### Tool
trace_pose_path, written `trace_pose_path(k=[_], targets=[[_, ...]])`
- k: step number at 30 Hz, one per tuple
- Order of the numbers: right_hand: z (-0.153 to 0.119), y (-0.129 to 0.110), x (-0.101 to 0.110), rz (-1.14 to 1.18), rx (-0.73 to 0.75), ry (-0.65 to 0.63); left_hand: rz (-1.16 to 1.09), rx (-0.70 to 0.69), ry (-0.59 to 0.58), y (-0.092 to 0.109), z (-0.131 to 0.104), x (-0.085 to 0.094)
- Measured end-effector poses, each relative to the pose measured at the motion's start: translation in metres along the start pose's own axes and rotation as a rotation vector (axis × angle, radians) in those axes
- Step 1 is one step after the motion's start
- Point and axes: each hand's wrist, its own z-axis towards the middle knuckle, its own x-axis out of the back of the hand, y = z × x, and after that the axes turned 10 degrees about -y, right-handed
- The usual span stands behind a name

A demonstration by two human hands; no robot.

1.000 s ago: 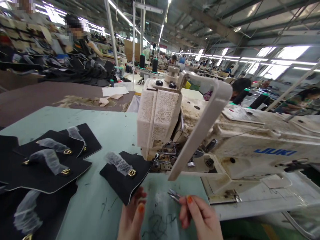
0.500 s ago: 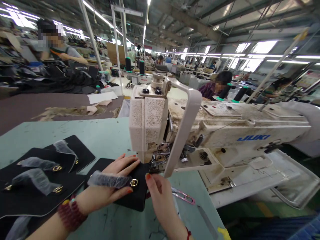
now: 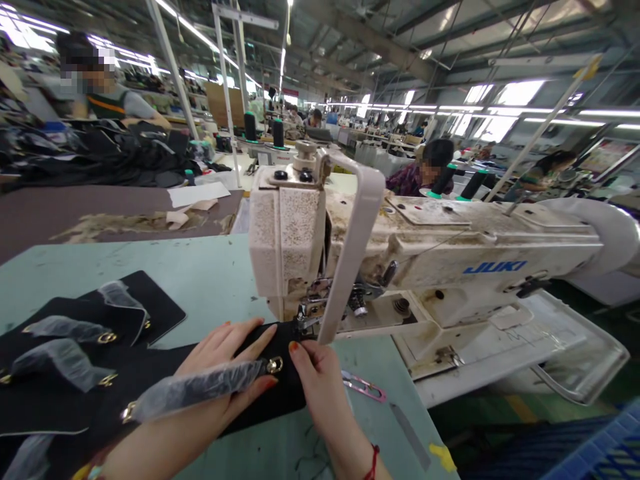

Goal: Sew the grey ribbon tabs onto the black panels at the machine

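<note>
Sewing machine [image 3: 287, 233], one, off-white, heavily stained, marked JUKI; stands on a pale green bench [image 3: 210, 260].

Black panel [image 3: 286, 393], one, lying flat on the bench with its far right corner at the presser foot [image 3: 301, 320]; whether the corner is under the foot cannot be told. Fitted with one plastic-wrapped strap [image 3: 195, 393], with gold-coloured hardware [image 3: 275, 365] at either end.

Left hand [image 3: 215, 353], fingers spread, palm down on the panel, the strap crossing over its back.

Right hand [image 3: 323, 380], pinching the panel's right edge, thumb uppermost, just beside the foot; red cord bracelet [image 3: 373, 463] at the wrist.

Thread snips [image 3: 364, 385], one, pink-handled, loose on the bench near the right hand. Grey strip [image 3: 410, 437] and yellow scrap [image 3: 443, 458], one each, nearby.

Further black panels [image 3: 45, 407], several, overlapping at the left, with similar wrapped straps.

Changes: one second ago the snips were in the right hand and the left hand held the panel by its near edge. Against half a second ago, the strap's left-end hardware has come into view, and the left wrist's beads have almost left it.
</note>
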Motion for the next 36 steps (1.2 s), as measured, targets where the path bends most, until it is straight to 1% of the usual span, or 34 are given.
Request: trace_pose_path(k=[3,7,13,15,17,19,21,24,27,30,34,36], targets=[[0.0,-0.001,0.003,-0.006,-0.005,-0.008,-0.01,0.048,0.0,0.005,0.002,0.005],[-0.002,-0.001,0.005,-0.041,0.001,-0.02,-0.04,0.05,0.018,0.008,0.005,0.007],[-0.001,0.005,0.004,-0.087,0.01,0.009,-0.089,0.062,0.027,0.001,0.006,-0.001],[-0.001,0.006,0.003,-0.099,0.005,0.016,-0.107,0.067,0.027,-0.003,0.009,0.0],[-0.002,0.006,0.002,-0.049,-0.019,0.004,-0.127,0.065,0.02,-0.007,0.013,0.004],[-0.005,0.006,0.0,0.028,-0.041,-0.028,-0.143,0.061,0.0,-0.01,0.018,0.008],[-0.008,0.009,-0.002,0.057,-0.039,-0.044,-0.163,0.053,-0.038,-0.011,0.022,0.013],[-0.012,0.016,-0.006,0.05,-0.027,-0.017,-0.191,0.04,-0.098,-0.013,0.026,0.019],[-0.014,0.021,-0.009,0.095,-0.033,-0.005,-0.203,0.025,-0.12,-0.014,0.028,0.023],[-0.014,0.021,-0.012,0.122,-0.041,-0.001,-0.208,0.012,-0.123,-0.016,0.029,0.021],[-0.011,0.014,-0.012,0.143,-0.05,0.004,-0.239,0.017,-0.12,-0.025,0.033,0.017],[-0.008,0.011,-0.012,0.158,-0.053,-0.002,-0.277,0.024,-0.163,-0.031,0.036,0.016]])
